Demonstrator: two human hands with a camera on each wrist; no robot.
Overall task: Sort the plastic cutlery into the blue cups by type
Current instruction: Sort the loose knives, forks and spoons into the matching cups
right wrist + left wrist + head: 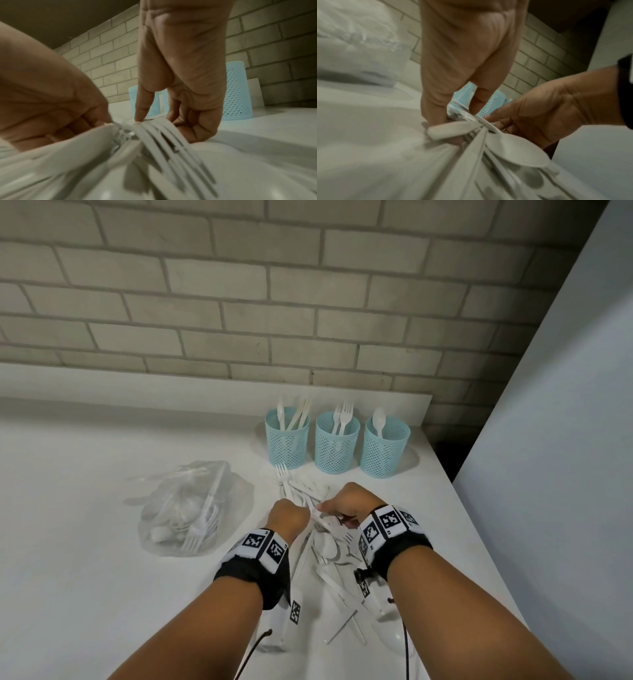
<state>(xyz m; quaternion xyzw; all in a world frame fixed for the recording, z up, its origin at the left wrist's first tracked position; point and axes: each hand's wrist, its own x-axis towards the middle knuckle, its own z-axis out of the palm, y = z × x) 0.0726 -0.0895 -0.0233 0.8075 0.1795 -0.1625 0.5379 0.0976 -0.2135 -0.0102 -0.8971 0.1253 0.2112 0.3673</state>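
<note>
Three blue mesh cups stand at the back: the left cup holds knives, the middle cup forks, the right cup a spoon. A pile of white plastic cutlery lies on the counter between my wrists. My left hand curls around a flat white handle from the pile. Close beside it, my right hand pinches the handle of a spoon. A fork lies just below the right fingers, tines toward the camera.
A clear plastic bag with more cutlery lies left of the pile. The white counter ends at a brick wall behind the cups. A pale panel rises along the counter's right edge.
</note>
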